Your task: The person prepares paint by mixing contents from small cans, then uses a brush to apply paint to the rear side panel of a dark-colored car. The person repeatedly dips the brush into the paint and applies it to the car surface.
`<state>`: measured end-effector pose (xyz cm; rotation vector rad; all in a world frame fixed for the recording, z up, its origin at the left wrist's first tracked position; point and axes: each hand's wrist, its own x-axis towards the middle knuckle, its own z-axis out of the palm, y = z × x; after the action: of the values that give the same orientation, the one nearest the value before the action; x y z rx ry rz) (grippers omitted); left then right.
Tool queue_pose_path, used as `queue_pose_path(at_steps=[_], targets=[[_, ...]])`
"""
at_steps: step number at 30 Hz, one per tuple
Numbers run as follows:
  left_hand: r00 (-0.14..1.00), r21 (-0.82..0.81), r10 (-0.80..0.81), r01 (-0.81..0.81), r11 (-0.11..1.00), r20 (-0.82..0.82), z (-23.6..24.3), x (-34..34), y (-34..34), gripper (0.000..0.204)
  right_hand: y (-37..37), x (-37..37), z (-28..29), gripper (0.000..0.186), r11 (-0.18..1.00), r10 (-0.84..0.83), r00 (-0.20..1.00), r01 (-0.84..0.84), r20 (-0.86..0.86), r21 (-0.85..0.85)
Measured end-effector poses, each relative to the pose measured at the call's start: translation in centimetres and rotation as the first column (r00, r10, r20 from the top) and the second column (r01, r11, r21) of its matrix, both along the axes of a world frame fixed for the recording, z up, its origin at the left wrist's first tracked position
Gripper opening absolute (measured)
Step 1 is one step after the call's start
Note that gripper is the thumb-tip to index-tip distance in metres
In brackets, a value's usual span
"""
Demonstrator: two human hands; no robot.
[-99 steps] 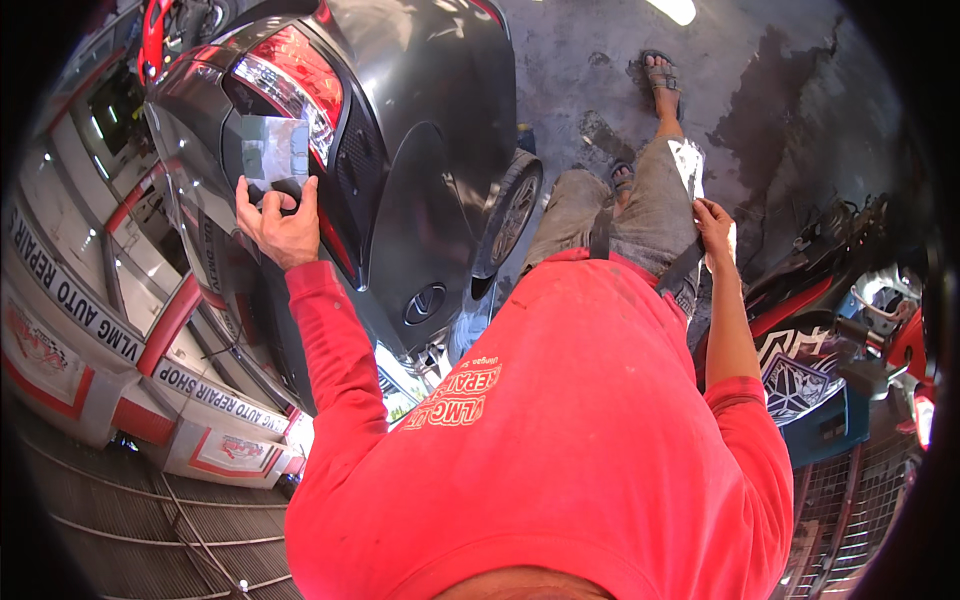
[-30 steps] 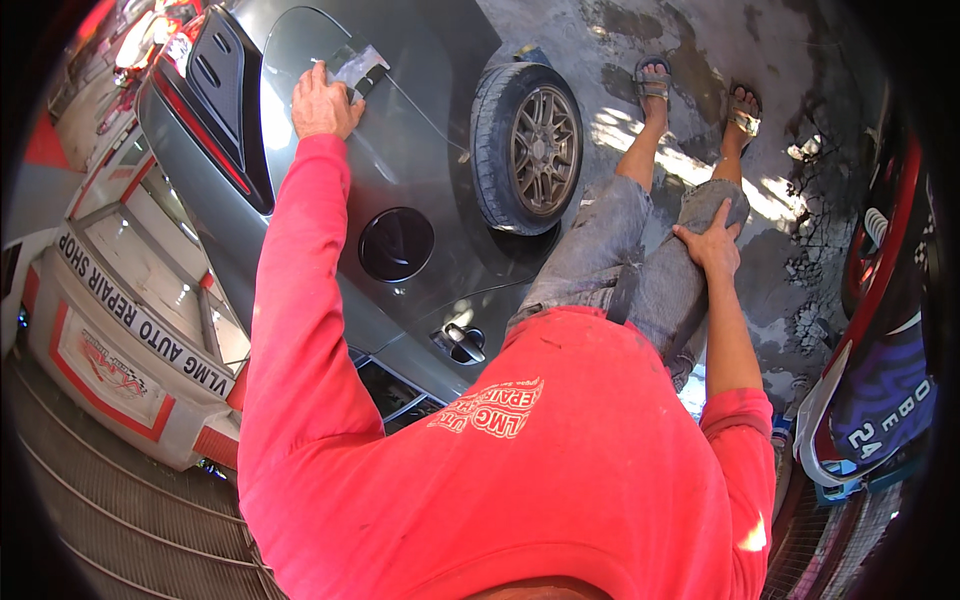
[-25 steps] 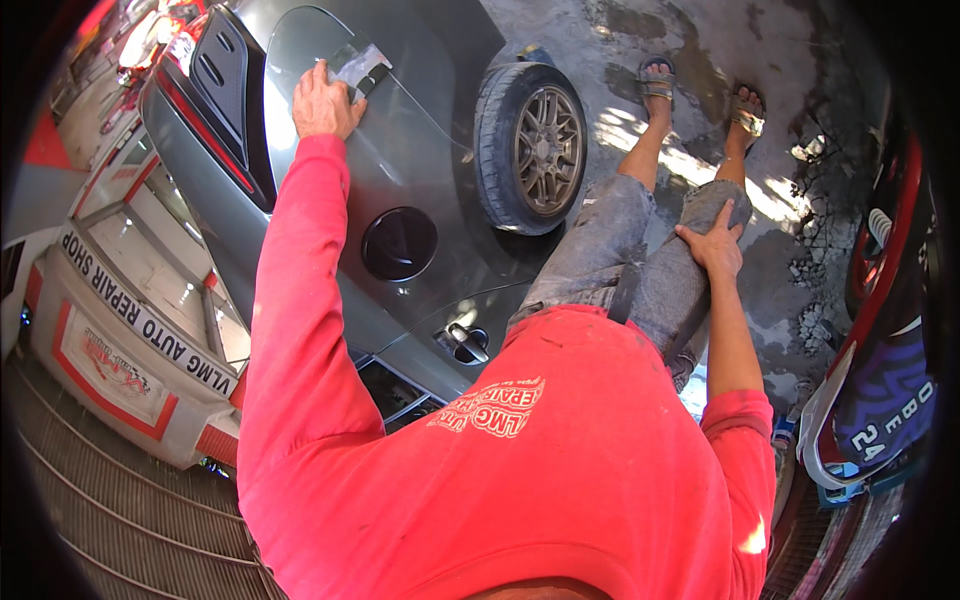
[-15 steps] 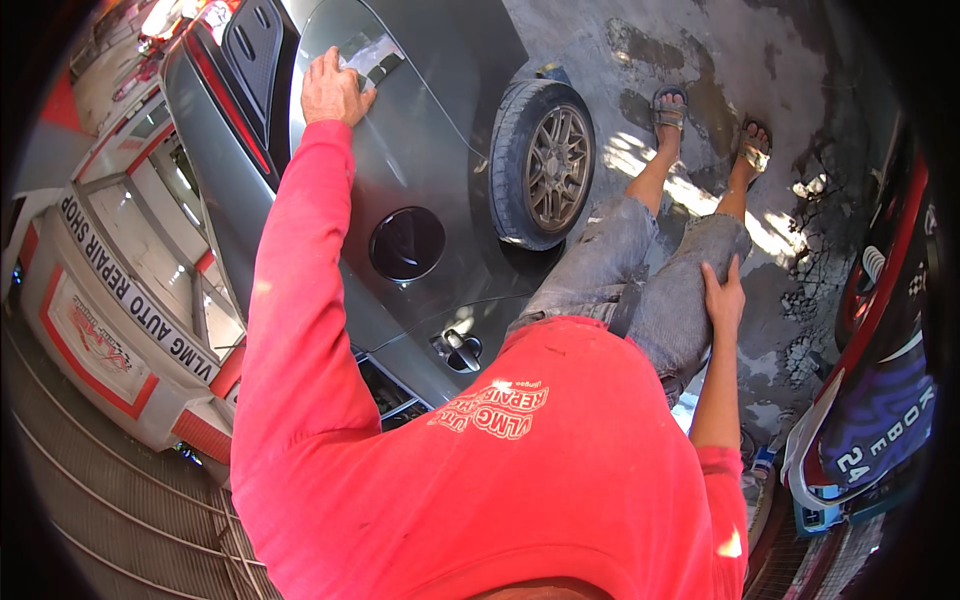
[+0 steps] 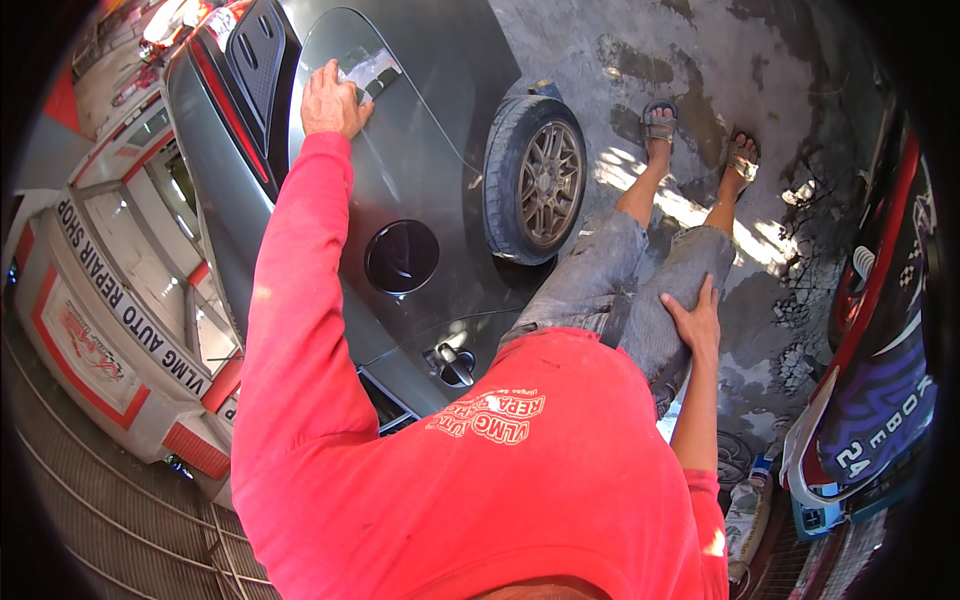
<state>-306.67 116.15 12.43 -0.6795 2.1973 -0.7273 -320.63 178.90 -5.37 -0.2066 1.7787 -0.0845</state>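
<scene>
My left hand (image 5: 334, 101) lies on the glossy dark grey body panel of a car (image 5: 440, 120), fingers stretched out and close together. Beside its fingertips is a pale and dark patch (image 5: 372, 75); whether this is a reflection or a thin sheet I cannot tell. Down the panel from that hand sits a round black fuel filler cover (image 5: 401, 257), and nearer me a door handle (image 5: 454, 366). My right hand (image 5: 695, 318) rests on my right thigh, over the grey denim shorts (image 5: 665, 300), thumb apart from the fingers and nothing in it.
A car wheel (image 5: 540, 180) with a bronze-coloured rim stands close to my legs. Cracked, patchy concrete (image 5: 720, 60) lies under my sandals. To the right are a purple and black printed cover (image 5: 880, 410) and a coiled cable (image 5: 735, 455). A white and red shopfront (image 5: 110, 300) stands left.
The view has shifted slightly, with the wheel and my legs now lower and further left. My left hand stays on the panel with little visible shift; my right hand remains on the thigh.
</scene>
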Motion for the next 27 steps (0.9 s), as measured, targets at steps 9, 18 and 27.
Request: queue_pose_path(at_steps=[9, 18, 27], targets=[[0.999, -0.01, -0.021, 0.021, 1.0, 0.026, 0.2, -0.2, 0.1, 0.035, -1.6, -0.5, -1.5, 0.13, 0.989, 0.046, 0.995, -0.058, 0.087, 0.135], [0.999, -0.021, -0.031, 0.032, 0.999, 0.035, 0.2, 0.1, 0.0, 0.036, -1.2, -0.1, -1.8, 0.128, 0.991, 0.053, 0.996, -0.062, 0.076, 0.121], [0.999, 0.015, 0.01, -0.01, 1.0, 0.044, 0.9, 0.3, 0.7, 0.035, -0.5, -0.3, -1.0, 0.127, 0.991, 0.043, 0.994, -0.054, 0.096, 0.122]])
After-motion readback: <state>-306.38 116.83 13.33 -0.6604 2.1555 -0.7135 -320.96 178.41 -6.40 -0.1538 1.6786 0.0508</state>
